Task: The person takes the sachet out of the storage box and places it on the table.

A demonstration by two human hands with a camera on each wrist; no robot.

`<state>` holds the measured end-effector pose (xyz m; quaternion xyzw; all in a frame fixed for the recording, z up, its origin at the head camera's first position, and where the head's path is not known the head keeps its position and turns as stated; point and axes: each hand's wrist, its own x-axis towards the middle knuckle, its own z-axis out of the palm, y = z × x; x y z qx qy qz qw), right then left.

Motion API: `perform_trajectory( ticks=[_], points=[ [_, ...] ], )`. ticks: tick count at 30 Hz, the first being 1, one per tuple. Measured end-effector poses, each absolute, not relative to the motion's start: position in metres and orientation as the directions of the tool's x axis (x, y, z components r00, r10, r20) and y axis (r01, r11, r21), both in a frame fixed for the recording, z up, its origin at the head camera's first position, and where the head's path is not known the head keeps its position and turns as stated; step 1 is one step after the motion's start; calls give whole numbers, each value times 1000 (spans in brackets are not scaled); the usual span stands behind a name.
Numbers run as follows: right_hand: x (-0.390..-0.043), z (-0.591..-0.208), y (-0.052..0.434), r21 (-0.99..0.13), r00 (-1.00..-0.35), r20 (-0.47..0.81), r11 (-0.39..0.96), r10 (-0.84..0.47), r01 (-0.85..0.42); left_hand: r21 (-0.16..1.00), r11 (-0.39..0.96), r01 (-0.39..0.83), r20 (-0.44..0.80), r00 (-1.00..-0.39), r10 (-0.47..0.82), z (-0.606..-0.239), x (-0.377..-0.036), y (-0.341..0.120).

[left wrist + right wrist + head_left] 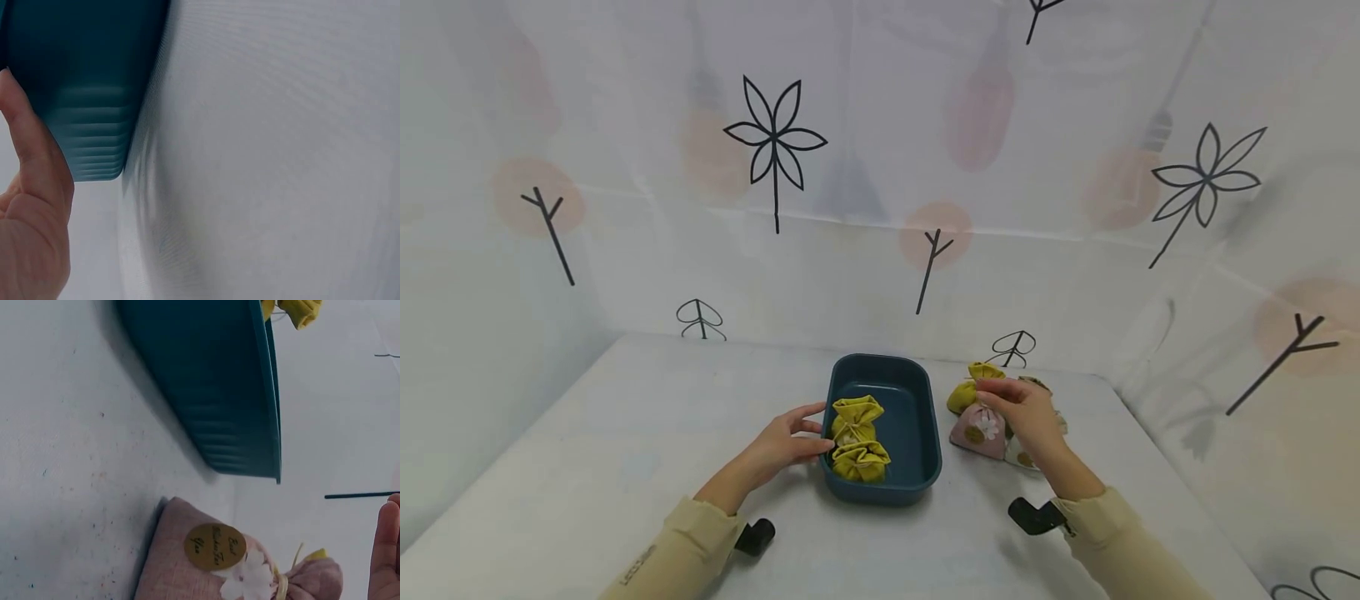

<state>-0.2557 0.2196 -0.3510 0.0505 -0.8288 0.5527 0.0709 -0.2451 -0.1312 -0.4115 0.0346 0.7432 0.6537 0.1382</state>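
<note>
Head view: a dark teal tub [925,467] stands on the white table [625,433] and holds two yellow pouches [857,440], one behind the other against its left wall. The left hand [786,446] rests against the tub's left rim, fingers extended and relaxed, gripping nothing (the left wrist view shows its thumb [28,144] lying along the tub's outer wall). The right hand [1026,417] hovers over a cluster of pouches just right of the tub, fingers loosely bent above a pink pouch [979,429] with a round gold label; whether it pinches anything cannot be told. A further yellow pouch [964,392] lies behind the pink one.
</note>
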Motion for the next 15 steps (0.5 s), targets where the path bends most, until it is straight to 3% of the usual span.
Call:
perform_trajectory(
  ticks=[15],
  points=[
    [-259, -354, 203, -929, -990, 128, 344, -56, -139, 983, 150, -110, -141, -966, 216, -415, -233, -125]
  ],
)
